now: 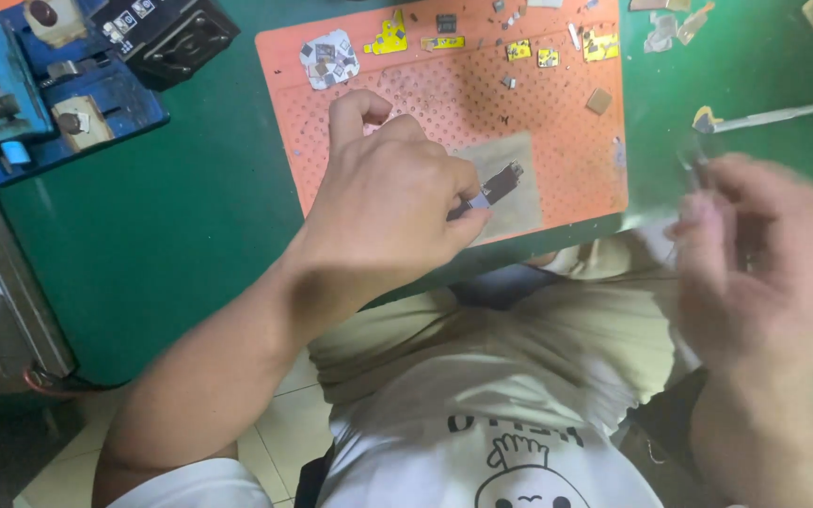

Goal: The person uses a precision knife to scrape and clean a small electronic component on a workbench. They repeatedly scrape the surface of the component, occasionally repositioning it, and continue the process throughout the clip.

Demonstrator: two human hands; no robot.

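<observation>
Green counter [190,207], orange perforated mat [557,141]. Left hand [392,202] fingers pinch small dark component [496,183] over mat; right hand [769,268] blurred, finger state unclear.

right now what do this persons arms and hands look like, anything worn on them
Both hands are bare: no gloves, and no rings or watch that I can make out. The left hand is sharp, and its forearm is uncovered up to a short white sleeve at the bottom edge. The right hand is motion-blurred, so fine detail there cannot be told; its wrist shows no sleeve either.
</observation>
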